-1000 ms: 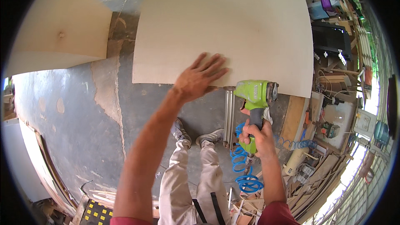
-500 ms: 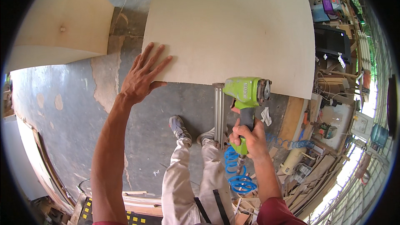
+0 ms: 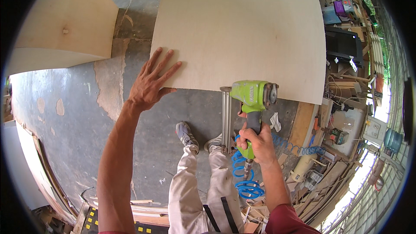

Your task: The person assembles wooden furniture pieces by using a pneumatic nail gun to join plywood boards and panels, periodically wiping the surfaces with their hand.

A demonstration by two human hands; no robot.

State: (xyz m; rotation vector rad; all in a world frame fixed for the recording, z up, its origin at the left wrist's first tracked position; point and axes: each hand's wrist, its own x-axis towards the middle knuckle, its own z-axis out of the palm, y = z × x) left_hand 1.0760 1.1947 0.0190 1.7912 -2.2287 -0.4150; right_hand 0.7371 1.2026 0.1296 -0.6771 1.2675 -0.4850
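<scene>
Nail gun (image 3: pixel 250 95) at the near edge of a pale wooden board (image 3: pixel 242 34), one hand on each.
The right hand (image 3: pixel 258 143) has its fingers curled closed around the gun's dark grip, the nose level with the board's edge; whether they touch, I cannot tell. The left hand (image 3: pixel 149 84) grips nothing, its fingers spread open over the board's near left corner. A blue coiled hose (image 3: pixel 249 189) shows below the gun.

A worn grey concrete floor (image 3: pixel 78 112) shows rough tan patches (image 3: pixel 106 87). At right, bright daylight (image 3: pixel 360 185) comes through a pale metal lattice wall (image 3: pixel 391 186), past piled brown timber offcuts (image 3: pixel 331 186) on the near side.
</scene>
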